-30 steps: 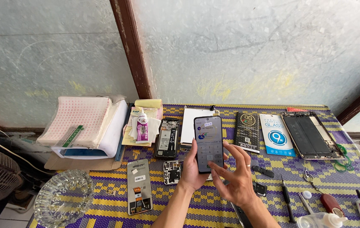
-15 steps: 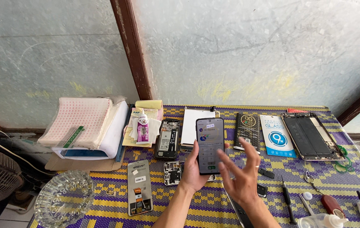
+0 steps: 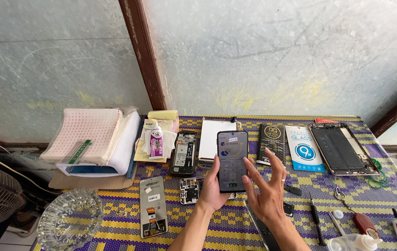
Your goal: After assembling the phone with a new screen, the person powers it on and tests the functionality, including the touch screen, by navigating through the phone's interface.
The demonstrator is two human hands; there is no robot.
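Left hand with fingers clamped on lit smartphone, upright above desk. Right hand just beside, fingers apart, near the screen's lower edge.

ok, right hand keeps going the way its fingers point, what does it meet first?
Probably the lit phone held up in the left hand. The right hand has its fingers spread, angled up-left toward the screen; depth is unclear.

- Lit phone screen, upright rectangle, grey with coloured icons, centre.
- Black-and-gold flat package, just right of it.
- White-and-blue screen-protector package, further right.
- White labels on the loose display panel, lower left.
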